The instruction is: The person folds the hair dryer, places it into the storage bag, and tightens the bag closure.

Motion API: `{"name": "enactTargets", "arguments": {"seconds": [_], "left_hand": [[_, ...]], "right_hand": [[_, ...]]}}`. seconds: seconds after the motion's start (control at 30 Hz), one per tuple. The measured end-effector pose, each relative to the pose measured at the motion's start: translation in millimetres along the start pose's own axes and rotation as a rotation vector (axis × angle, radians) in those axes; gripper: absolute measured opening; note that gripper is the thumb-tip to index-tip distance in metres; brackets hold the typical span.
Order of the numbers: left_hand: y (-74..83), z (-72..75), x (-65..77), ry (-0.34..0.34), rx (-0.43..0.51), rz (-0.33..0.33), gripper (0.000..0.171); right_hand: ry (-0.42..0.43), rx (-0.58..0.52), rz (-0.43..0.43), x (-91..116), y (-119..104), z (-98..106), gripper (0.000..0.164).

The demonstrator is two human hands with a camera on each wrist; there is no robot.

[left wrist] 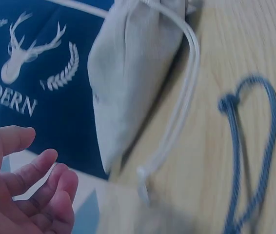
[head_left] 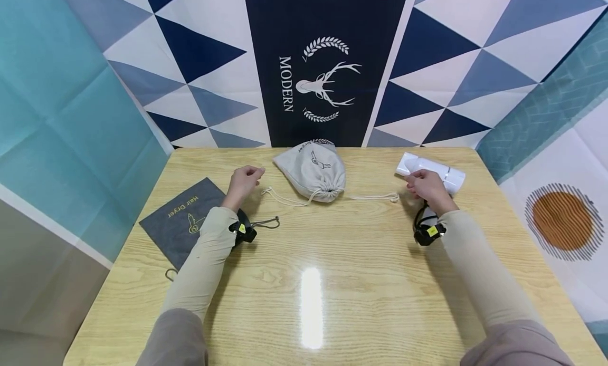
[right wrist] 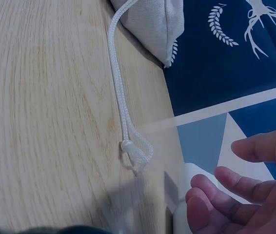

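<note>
A light grey drawstring pouch (head_left: 313,171), printed with a hair dryer drawing, lies at the table's back edge, its gathered mouth facing me. Its white cords stretch out to both sides. My left hand (head_left: 244,184) hovers left of the pouch, near the end of the left cord (head_left: 285,201). In the left wrist view its fingers are loosely bent with a gap to the thumb. My right hand (head_left: 431,188) is over a white hair dryer (head_left: 455,179), partly covering it. The right wrist view shows relaxed fingers, holding nothing, beside the knotted right cord (right wrist: 123,114).
A dark grey flat bag (head_left: 182,226) marked "Hair Dryer" lies on the left, partly under my left forearm. Its grey cord (head_left: 268,223) reaches toward the middle of the wooden table (head_left: 361,281). Patterned cloth (head_left: 209,55) hangs behind the table.
</note>
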State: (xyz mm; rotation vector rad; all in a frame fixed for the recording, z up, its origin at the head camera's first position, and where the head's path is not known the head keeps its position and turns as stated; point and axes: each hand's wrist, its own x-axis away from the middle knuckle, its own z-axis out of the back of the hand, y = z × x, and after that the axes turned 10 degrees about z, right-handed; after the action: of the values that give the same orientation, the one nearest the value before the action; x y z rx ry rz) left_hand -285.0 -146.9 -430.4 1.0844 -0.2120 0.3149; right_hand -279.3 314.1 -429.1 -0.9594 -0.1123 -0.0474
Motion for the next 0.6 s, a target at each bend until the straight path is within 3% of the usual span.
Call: {"name": "enactTargets", "arguments": {"seconds": [0.2,0.6], "left_hand": [[28.3,-21.3,2.0,-0.002,-0.022,-0.085,0.040],[79.4,-84.4,0.5,0.018,-0.097,-0.290,0.028]], "right_hand": [[0.026,0.053,0.013,6.2,-2.9,8.5,0.046],[0.102,0.240,-0.018,21.1,-1.4,30.6,0.054]]}}
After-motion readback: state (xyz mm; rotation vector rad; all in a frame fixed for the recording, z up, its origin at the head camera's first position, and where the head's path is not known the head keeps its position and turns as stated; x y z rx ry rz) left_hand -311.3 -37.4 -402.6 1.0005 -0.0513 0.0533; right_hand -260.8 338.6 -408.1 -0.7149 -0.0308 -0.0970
